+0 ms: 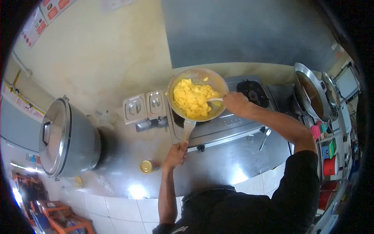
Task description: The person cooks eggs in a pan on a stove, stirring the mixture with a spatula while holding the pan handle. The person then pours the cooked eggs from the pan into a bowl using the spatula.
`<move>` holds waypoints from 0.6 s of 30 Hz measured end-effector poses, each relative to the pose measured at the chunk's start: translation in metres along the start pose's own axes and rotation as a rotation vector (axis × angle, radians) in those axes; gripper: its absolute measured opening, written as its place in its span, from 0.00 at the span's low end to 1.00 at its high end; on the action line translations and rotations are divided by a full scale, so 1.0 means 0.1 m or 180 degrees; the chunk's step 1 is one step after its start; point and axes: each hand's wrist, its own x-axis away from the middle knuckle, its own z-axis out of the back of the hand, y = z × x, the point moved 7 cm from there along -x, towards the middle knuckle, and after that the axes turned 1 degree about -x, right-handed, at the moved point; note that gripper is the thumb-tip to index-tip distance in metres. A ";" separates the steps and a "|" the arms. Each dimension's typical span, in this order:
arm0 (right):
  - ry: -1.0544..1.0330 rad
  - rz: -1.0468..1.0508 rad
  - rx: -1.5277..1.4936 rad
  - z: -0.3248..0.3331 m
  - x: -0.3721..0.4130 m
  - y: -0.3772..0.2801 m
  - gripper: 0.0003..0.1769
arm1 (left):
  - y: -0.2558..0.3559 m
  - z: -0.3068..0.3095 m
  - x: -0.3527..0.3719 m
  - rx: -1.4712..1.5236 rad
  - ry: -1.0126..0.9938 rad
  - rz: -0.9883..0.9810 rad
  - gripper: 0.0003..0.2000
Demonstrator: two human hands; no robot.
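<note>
A frying pan [223, 86] stands over the left burner of a gas stove [230, 124], with scrambled eggs [191, 95] heaped in it. My left hand [177, 154] is wrapped round the pan's handle [188, 130], which points toward me. Over the pan's right rim, my right hand [236, 103] grips a pale utensil [215, 99]. Its far end is down in the yellow food, so I cannot make out its full shape. A small can [146, 167] with a gold top is on the steel counter [218, 167], left of my left hand.
Left on the counter is a large lidded pot [83, 140]. Two lidded steel containers [135, 109] sit beside the stove. The right burner [253, 93] has no pan. A spoon [265, 139] lies at the stove's front right. Farther right is a large wok [311, 93] with brown liquid.
</note>
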 end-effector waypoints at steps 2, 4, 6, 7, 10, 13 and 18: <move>0.0604 -0.0091 -0.0252 -0.17 -0.10 0.10 0.09 | -0.05 0.01 -0.02 0.0084 -0.0079 0.0014 0.21; 0.0714 -0.0057 -0.0065 0.07 0.07 0.06 0.09 | -0.06 -0.01 0.00 0.0066 -0.0021 0.0020 0.21; 0.0819 0.0035 0.0141 0.51 0.24 -0.02 0.09 | -0.07 -0.01 0.01 0.0097 0.0077 0.0026 0.22; 0.0557 -0.0047 0.0203 0.71 0.33 -0.03 0.09 | -0.09 -0.04 0.01 0.0185 0.0083 0.0020 0.22; 0.0141 -0.0240 0.0168 0.87 0.36 -0.09 0.10 | -0.11 -0.14 0.03 0.0328 0.0012 -0.0034 0.23; -0.0008 -0.0373 0.0146 0.67 0.25 -0.06 0.11 | -0.14 -0.22 0.04 0.0478 -0.0010 -0.0159 0.23; -0.0326 -0.0797 -0.0299 0.37 0.10 0.00 0.10 | -0.15 -0.25 0.06 0.0546 0.0041 -0.0149 0.22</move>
